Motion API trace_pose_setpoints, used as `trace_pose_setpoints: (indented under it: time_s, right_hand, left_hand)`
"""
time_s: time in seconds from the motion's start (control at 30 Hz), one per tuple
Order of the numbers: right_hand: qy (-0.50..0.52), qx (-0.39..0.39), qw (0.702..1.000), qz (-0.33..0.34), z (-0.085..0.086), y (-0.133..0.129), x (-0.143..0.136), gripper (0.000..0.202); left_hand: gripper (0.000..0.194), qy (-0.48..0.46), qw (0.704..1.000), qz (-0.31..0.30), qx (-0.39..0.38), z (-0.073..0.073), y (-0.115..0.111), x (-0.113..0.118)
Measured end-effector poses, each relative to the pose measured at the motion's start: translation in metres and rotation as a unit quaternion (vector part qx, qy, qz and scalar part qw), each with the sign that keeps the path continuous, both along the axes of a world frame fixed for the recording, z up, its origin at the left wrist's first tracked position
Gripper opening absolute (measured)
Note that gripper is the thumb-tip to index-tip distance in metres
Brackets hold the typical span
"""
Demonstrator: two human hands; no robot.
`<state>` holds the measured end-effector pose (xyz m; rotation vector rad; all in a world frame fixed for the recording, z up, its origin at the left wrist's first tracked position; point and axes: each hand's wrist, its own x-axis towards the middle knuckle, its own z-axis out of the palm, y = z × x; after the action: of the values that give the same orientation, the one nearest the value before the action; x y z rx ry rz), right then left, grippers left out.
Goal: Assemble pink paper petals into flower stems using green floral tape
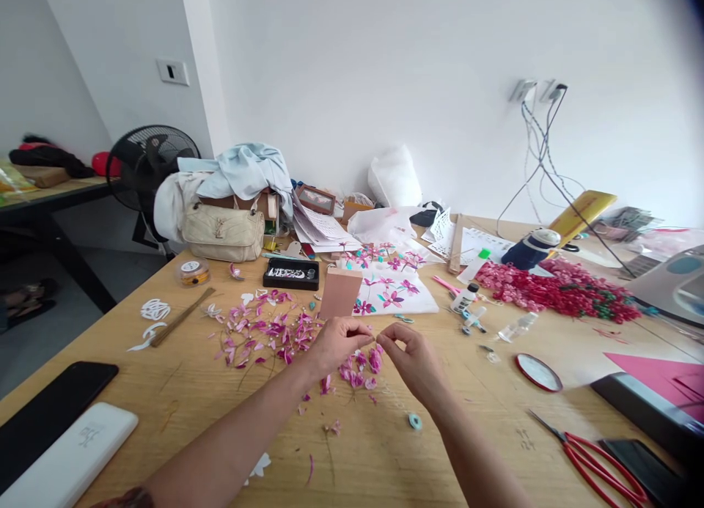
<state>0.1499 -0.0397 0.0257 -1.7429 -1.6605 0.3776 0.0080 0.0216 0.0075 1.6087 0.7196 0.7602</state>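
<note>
My left hand (pixel 342 344) and my right hand (pixel 410 355) meet above the middle of the table, thumb and fingertips pinched together on each. What lies between the fingertips is too small to make out. Just beneath them are loose pink petals (pixel 357 372), and a wider scatter of pink and magenta petals (pixel 264 328) spreads to the left. A small teal spool (pixel 414 421) rests on the wood below my right hand, with a faint thin strand running up from it. Behind my hands stands a pinkish-brown card (pixel 339 292), beside a white sheet (pixel 423 295) bearing purple-pink flowers.
Red-handled scissors (pixel 597 457) lie at the right front, near a round lid (pixel 539 372). Small bottles (pixel 465 297) and a heap of red-pink flowers (pixel 561 288) are at the right back. A white power bank (pixel 77 457) and a black phone (pixel 55 398) occupy the left front.
</note>
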Motion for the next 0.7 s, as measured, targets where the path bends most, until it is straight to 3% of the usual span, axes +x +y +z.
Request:
trace_pose_setpoints:
  time_s: [0.1,0.2,0.33,0.47,0.7]
  right_hand:
    - [0.002,0.008,1.0,-0.007,0.001,0.0,0.004,0.026]
    - [-0.01,0.091,0.996,-0.009,0.005,-0.004,0.009,0.021]
    - [-0.117,0.21,0.968,0.075,0.006,-0.01,0.011,0.016]
    - [-0.212,0.203,0.947,0.132,0.006,-0.01,0.009,0.019]
    - [-0.229,0.221,0.931,0.18,0.011,-0.007,0.01,0.015]
  left_hand:
    - [0.021,-0.011,0.999,0.008,-0.042,-0.002,0.003,0.0]
    - [0.025,-0.035,0.995,0.011,-0.098,-0.002,0.005,-0.002]
    - [0.031,-0.078,0.975,-0.03,-0.205,-0.001,0.006,-0.006]
    - [0.031,-0.092,0.958,-0.085,-0.257,0.003,0.004,-0.009]
    - [0.026,-0.074,0.957,-0.111,-0.258,0.004,0.004,-0.009]
